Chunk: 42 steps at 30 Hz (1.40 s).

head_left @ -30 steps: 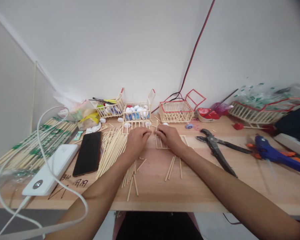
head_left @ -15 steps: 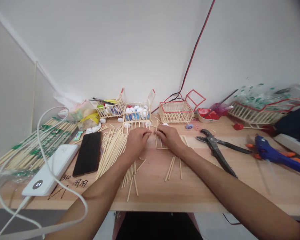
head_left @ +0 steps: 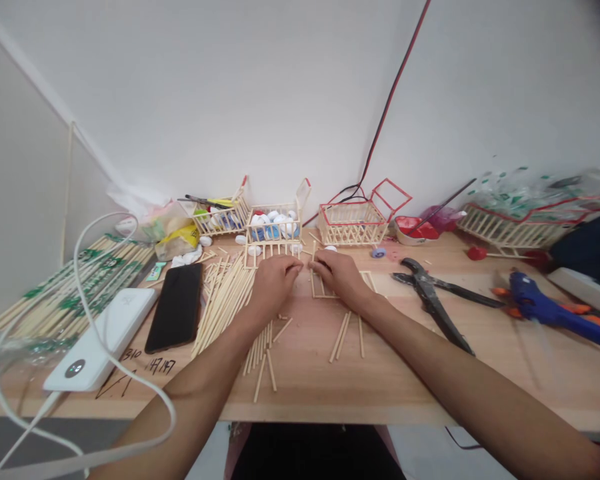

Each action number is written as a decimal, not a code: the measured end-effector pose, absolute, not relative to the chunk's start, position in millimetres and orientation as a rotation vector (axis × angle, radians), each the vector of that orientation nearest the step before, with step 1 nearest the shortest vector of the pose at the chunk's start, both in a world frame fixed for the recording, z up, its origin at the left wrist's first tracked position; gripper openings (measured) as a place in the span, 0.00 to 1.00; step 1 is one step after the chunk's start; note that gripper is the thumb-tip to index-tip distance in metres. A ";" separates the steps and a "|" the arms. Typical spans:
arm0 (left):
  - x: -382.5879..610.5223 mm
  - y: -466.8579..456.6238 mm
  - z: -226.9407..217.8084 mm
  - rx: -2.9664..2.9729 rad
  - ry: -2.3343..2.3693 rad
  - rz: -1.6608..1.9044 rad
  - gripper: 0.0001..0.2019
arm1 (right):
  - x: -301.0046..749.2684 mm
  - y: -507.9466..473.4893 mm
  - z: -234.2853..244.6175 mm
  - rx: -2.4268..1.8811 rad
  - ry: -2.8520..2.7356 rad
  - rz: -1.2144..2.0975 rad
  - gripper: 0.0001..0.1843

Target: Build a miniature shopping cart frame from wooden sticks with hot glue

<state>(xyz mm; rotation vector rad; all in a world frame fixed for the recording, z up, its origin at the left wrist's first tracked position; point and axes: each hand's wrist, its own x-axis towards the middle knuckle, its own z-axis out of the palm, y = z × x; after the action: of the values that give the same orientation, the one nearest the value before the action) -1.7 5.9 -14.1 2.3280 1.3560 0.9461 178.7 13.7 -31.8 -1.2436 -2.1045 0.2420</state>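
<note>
My left hand point(head_left: 277, 279) is closed in a pinch beside the fan of thin wooden sticks point(head_left: 225, 307); anything between its fingertips is hidden. My right hand point(head_left: 341, 273) faces it across a narrow gap, closed with its fingertips at the left side of a small frame of wooden sticks point(head_left: 322, 296). That frame lies on the table, partly covered by the hand. Another light stick frame point(head_left: 375, 283) shows beyond the right wrist. Below the hands lie a few loose sticks point(head_left: 344, 339).
Stick baskets line the wall: one with bottle caps point(head_left: 275, 227), another red-rimmed point(head_left: 353, 227). On the right are black pliers point(head_left: 430, 300) and a blue glue gun point(head_left: 545, 303). A phone point(head_left: 175, 308), white power bank point(head_left: 100, 340) with cable, and bagged sticks point(head_left: 80, 287) occupy the left.
</note>
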 end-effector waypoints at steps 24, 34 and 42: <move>-1.5 4.5 -12.7 2.348 1.355 0.923 0.09 | 178.1 12.9 -30.1 -1.257 -2.103 0.244 0.14; -1.4 5.4 -12.7 2.347 1.369 0.919 0.09 | 178.0 10.7 -32.6 -1.254 -2.059 0.206 0.13; -3.2 6.9 -15.0 2.330 1.359 0.957 0.09 | 176.3 7.3 -26.1 -1.272 -2.031 0.221 0.12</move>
<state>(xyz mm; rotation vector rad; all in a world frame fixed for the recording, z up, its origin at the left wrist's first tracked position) -3.2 6.9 -15.0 2.3303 1.3589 0.9567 176.3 7.3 -26.1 -1.2719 -2.0311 0.2212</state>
